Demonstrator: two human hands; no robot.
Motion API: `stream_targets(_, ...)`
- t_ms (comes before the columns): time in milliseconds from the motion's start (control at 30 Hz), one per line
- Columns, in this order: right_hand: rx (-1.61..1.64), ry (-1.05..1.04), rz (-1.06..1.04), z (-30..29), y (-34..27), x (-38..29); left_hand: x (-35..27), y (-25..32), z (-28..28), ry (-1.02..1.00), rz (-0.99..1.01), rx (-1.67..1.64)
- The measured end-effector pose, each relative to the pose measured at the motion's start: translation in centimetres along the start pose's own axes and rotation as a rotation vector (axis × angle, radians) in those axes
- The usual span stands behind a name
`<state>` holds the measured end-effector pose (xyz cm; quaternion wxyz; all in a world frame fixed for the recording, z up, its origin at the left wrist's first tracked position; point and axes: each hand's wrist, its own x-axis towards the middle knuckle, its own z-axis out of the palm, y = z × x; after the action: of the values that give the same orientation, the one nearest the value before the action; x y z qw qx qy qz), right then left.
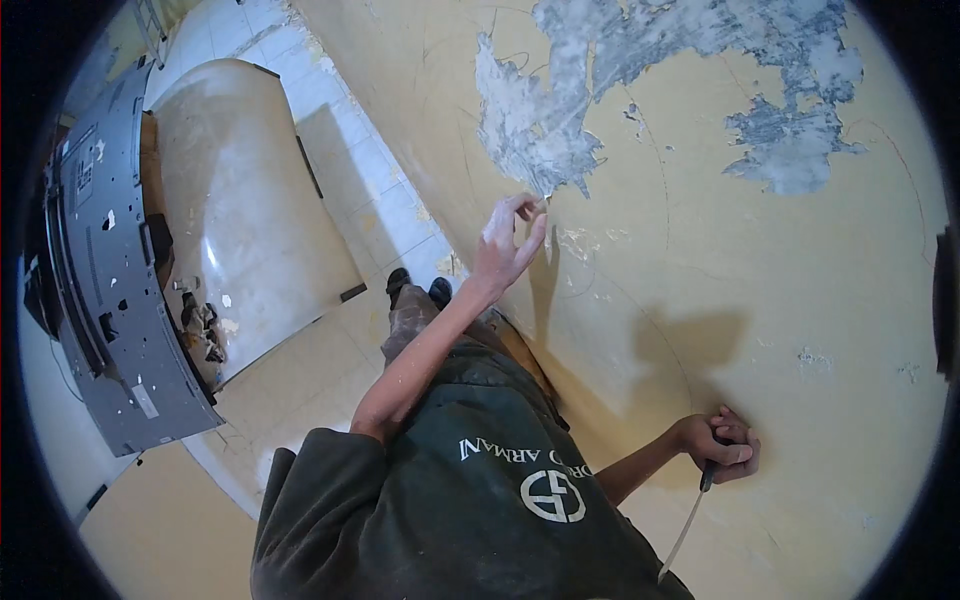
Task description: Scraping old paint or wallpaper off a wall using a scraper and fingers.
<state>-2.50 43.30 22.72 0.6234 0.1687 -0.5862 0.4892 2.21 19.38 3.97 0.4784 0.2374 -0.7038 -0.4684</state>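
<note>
My left hand (514,240), dusted white, is raised to the wall (600,277). Its thumb and index finger pinch a small pale paint flake (547,198) at the lower tip of a bare grey-white patch (544,135) with ragged edges. Yellowish paint surrounds this patch. Lower right, my right hand (724,446) is closed around the dark handle of a hand tool (682,536). Its long thin blade points down towards my shirt; the exact kind of tool is unclear. The knuckles of that hand are close to the wall, and contact cannot be told.
To the left, a large flat-screen television (112,262) shows its grey back, dotted with paint chips. Beside it is a tan-topped table or board (232,187) holding a crumpled cloth (201,326). Pale floor tiles (367,172) run along the wall's foot. A dark object (945,300) is at the right rim.
</note>
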Motion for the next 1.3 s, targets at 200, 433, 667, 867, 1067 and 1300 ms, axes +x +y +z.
stream_targets(200, -0.008, -0.005, -0.011, -0.3, 0.6, 0.1, 2.0, 0.2, 0.0, -0.036, 0.116, 0.101)
stream_targets(433, 0.001, 0.008, 0.018, 0.6, -0.3, -0.1, 1.8, -0.5, 1.4, -0.035, 0.127, 0.133)
stream_targets(667, -0.014, -0.029, 0.018, 0.3, -0.4, -0.1, -0.6, -2.5, 0.7, -0.159, 0.206, 0.034)
stream_targets(867, -0.032, 0.007, 0.072, 0.4, -1.1, -0.2, 0.7, -0.5, -0.3, -0.096, 0.193, 0.04)
stream_targets(1067, -0.033, 0.003, 0.068, 0.2, -0.7, -0.4, 2.6, -1.7, -1.0, -0.231, 0.44, 0.143)
stream_targets(1300, 0.048, -0.321, 0.218, -1.5, -1.8, -4.7, -7.2, -2.4, -3.7, -0.727, 0.52, 0.023)
